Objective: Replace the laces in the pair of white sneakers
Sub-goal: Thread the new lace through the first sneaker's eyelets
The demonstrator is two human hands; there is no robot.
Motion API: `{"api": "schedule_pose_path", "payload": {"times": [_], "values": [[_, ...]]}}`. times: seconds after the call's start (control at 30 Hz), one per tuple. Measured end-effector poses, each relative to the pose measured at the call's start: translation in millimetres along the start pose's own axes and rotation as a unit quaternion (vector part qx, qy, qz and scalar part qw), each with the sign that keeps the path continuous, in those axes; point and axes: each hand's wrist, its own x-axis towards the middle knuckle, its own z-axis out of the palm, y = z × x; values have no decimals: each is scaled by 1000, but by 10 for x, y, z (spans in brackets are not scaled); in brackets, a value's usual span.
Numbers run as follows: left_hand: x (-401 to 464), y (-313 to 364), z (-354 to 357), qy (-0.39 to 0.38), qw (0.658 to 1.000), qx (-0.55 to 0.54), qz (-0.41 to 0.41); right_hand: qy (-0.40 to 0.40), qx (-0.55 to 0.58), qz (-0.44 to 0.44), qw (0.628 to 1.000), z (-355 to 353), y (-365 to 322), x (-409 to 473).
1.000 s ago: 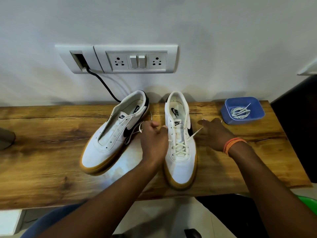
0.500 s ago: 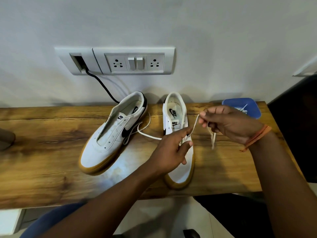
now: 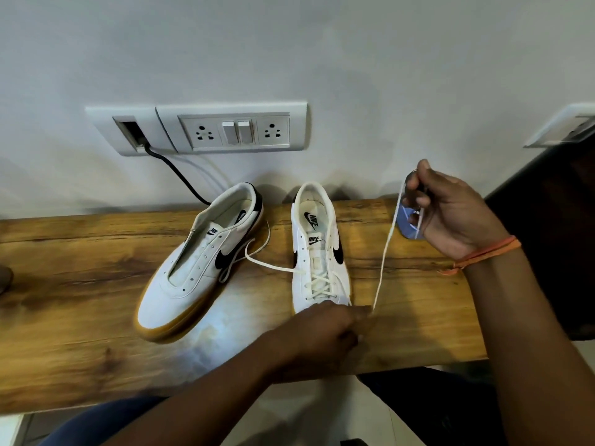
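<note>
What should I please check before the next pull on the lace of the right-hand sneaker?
1. Right hand grips the cream flat lace: ok.
2. Lace taut from that hand down to the shoe: ok.
3. Left hand steadies the toe of the right-hand white gum-soled sneaker: ok.
4. Lace free of the lower eyelets: not ok, still crossed.
5. Other lace end loose on the wooden shelf: ok.
6. Blue tray contents: cannot tell, hidden.

"NIKE" in black letters on the tongue tag of the right shoe [image 3: 317, 249], and again printed inside it on the insole. "NIKE" too on the tongue tag of the left shoe [image 3: 206, 268], small and tilted. No other words or numbers readable.
</note>
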Motion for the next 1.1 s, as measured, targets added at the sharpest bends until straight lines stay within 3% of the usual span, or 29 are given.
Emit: {"api": "schedule_pose_path", "payload": {"times": [0.1,0.17,0.27,0.37,0.47,0.6,0.77,0.93,1.1], "values": [[57,35,-127,115,986,-120,-26,-18,-77,10,997,92,37,-21],[74,110,-291,241,943,-224,-55,-72,-126,43,988,159,92,-49],[67,124,-561,367,899,-232,-54,-188,-242,105,946,314,187,-109],[21,132,-667,353,907,-229,-19,-245,-324,139,903,485,264,-142],[-3,147,-617,340,916,-212,-9,-255,-353,163,886,542,292,-140],[7,61,-589,327,915,-223,-76,-174,-343,122,915,419,239,-81],[10,55,-524,307,908,-260,-119,-81,-116,89,986,278,228,3],[34,113,-503,294,878,-347,-149,-100,89,123,983,433,402,48],[29,115,-515,303,866,-372,-143,-151,63,107,981,580,570,41]]}}
